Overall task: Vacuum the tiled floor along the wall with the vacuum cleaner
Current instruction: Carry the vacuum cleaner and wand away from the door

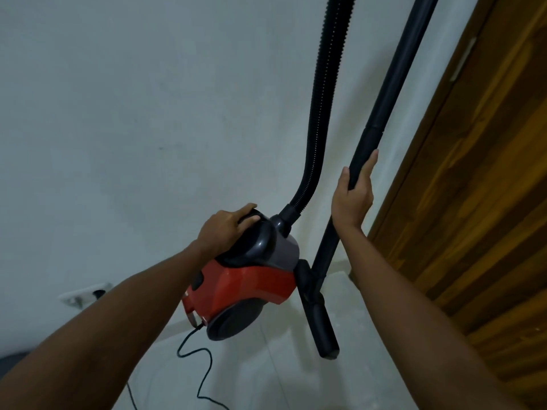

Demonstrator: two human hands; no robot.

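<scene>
A red and grey canister vacuum cleaner stands upright on the pale tiled floor against the white wall. My left hand grips its dark handle at the top. A ribbed black hose rises from its top and leaves the frame. A black rigid tube stands beside it, ending in a floor nozzle on the tiles. My right hand holds the tube partway up, thumb on one side and fingers on the other.
A white wall fills the left and centre. A wooden door stands at the right. A black power cord runs from the vacuum across the tiles. A white wall socket sits low on the left.
</scene>
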